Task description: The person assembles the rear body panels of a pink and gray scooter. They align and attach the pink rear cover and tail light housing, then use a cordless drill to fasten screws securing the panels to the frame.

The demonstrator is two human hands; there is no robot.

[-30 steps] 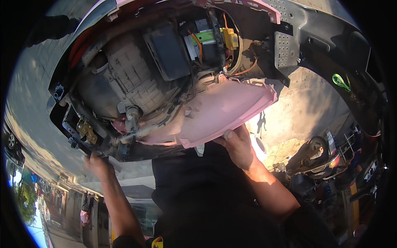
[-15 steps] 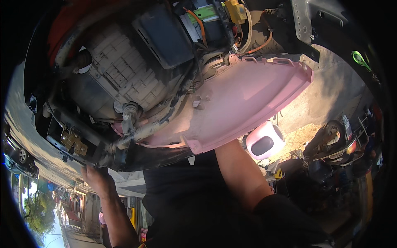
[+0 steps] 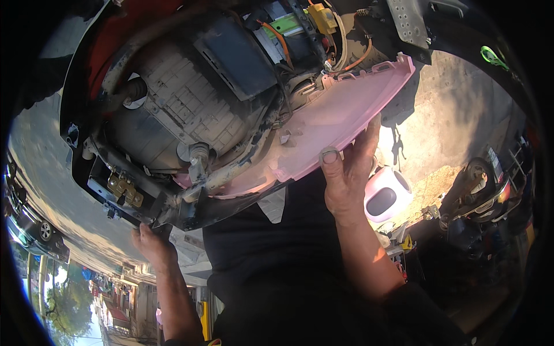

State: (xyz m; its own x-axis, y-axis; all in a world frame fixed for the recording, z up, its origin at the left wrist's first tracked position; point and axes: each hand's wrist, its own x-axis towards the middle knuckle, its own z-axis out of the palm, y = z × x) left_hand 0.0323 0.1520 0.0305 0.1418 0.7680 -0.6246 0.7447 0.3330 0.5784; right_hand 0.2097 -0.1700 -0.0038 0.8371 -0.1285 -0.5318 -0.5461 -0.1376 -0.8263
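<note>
A long pink body panel (image 3: pixel 340 115) lies along the near right side of an opened-up scooter (image 3: pixel 184 92). My right hand (image 3: pixel 349 181) grips the panel's outer edge, the thumb on the near side and the fingers partly hidden behind it. At the lower left, my left hand (image 3: pixel 154 247) is closed on the end of a black plastic trim piece (image 3: pixel 196 222) beside the metal frame tube (image 3: pixel 228 173); its fingertips are hard to make out. A brass-coloured latch (image 3: pixel 126 190) is fixed on the frame near that hand.
Inside the scooter are a dusty ribbed plastic cover (image 3: pixel 179 86), a dark box (image 3: pixel 238 57), orange cables (image 3: pixel 358 63) and a yellow connector (image 3: pixel 323 18). A pink-and-grey part (image 3: pixel 388 195) lies on the ground at right. Another two-wheeler (image 3: pixel 479 196) stands beyond it.
My right hand has come out from beneath the pink panel to its outer edge. The panel's outer edge has tilted up and inward. My left hand stays at the black trim.
</note>
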